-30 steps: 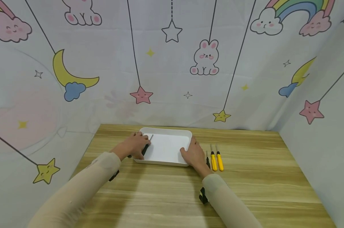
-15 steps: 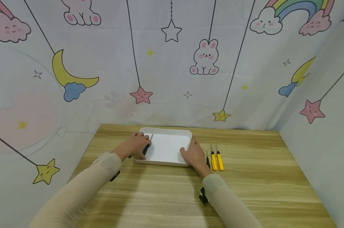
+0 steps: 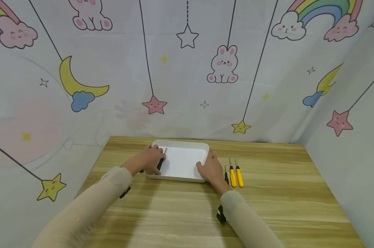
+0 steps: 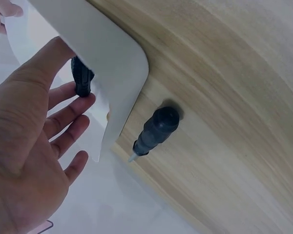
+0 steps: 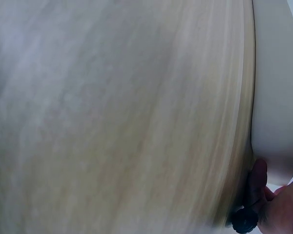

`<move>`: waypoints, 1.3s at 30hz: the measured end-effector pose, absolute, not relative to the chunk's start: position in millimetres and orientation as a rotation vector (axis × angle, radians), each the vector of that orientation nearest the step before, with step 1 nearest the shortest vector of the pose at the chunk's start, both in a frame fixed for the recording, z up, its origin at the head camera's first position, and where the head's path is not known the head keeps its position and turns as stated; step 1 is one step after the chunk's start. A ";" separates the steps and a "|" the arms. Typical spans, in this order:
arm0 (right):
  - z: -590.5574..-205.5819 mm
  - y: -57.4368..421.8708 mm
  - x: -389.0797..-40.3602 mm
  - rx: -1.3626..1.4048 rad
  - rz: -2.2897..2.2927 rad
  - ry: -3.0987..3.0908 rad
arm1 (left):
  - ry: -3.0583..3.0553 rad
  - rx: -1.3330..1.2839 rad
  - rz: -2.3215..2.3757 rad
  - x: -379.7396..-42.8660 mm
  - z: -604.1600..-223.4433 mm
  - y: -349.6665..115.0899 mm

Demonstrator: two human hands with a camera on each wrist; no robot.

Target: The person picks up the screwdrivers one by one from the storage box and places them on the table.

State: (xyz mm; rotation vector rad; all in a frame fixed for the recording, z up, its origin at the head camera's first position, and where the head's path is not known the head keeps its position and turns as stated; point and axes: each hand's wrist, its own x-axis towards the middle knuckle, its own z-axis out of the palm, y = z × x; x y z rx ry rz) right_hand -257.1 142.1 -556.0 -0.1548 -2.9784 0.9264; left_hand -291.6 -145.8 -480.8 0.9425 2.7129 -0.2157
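In the head view, a shallow white tray (image 3: 182, 162) lies on the wooden table. My left hand (image 3: 149, 160) reaches over its left end and pinches a black-handled screwdriver (image 3: 160, 164) inside it, shaft pointing away from me. The left wrist view shows that black handle (image 4: 82, 77) between thumb and fingers, partly behind the tray wall (image 4: 115, 58). My right hand (image 3: 211, 168) grips the tray's right wall, thumb inside and fingers outside. Left of the tray, a second black-handled screwdriver (image 4: 156, 129) lies on the table, mostly hidden in the head view by my left hand.
To the right of the tray lie a black-handled screwdriver (image 3: 226, 178) and two yellow-handled screwdrivers (image 3: 233, 178), side by side. A curtain (image 3: 187, 86) printed with stars and rabbits hangs behind the table (image 3: 180, 213). A small orange spot shows at the tray's edge in the left wrist view.
My left hand and the screwdriver in it have shifted slightly to the right within the tray. The right hand keeps its grip on the tray, which stays in place.
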 end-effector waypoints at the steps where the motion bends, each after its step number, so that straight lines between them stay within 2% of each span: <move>1: -556.1 142.2 -257.2 -0.155 0.927 -2.976 | 2.718 0.943 -0.197 -292.1 -479.6 -146.5; 23: -559.6 143.7 -255.8 -0.117 0.957 -2.955 | 2.765 0.873 0.032 -301.0 -436.4 -182.8; 39: -557.9 143.2 -255.9 -0.115 0.950 -2.960 | 2.793 0.797 0.007 -302.5 -435.6 -192.8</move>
